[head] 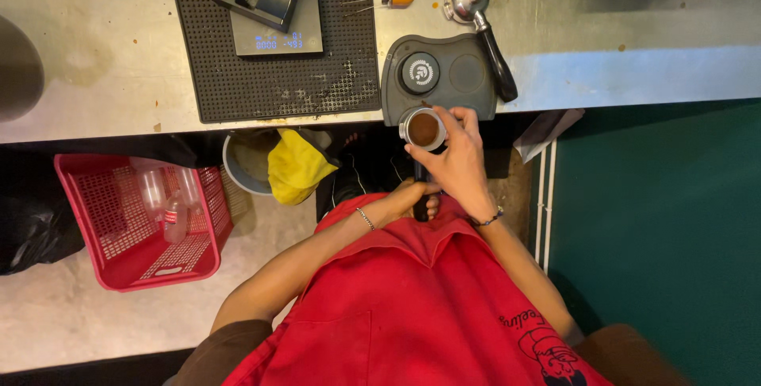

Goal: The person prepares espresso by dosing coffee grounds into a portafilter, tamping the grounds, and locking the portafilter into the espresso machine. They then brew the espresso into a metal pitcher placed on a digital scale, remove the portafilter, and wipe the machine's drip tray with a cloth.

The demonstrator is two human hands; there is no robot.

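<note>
**Portafilter held at the counter's front edge**

The steel counter (634, 69) ends in a straight front lip, and the portafilter (422, 129) sits right at that lip, its basket against the near side of the dark tamping mat (468, 77). To the right, the counter runs bare and open; to the left, a black studded rubber mat (333, 77) carrying a scale (277, 37) lies just beside the tamping mat. Below the edge the floor is crowded — a red plastic crate (103, 227), a grey bin (246, 168) with a yellow cloth (295, 166).

The right hand (453, 166) curls over the basket's right rim, thumb and fingers closed lightly on it from the side. The left hand (408, 198) is wrapped shut around the black handle, which points down toward the red apron (412, 307).

The basket is a round metal ring, filled with brown ground coffee. A round black tamper (419, 73) stands on the mat just behind; a second portafilter (476, 13) lies tilted at its right, shiny head up.
</note>
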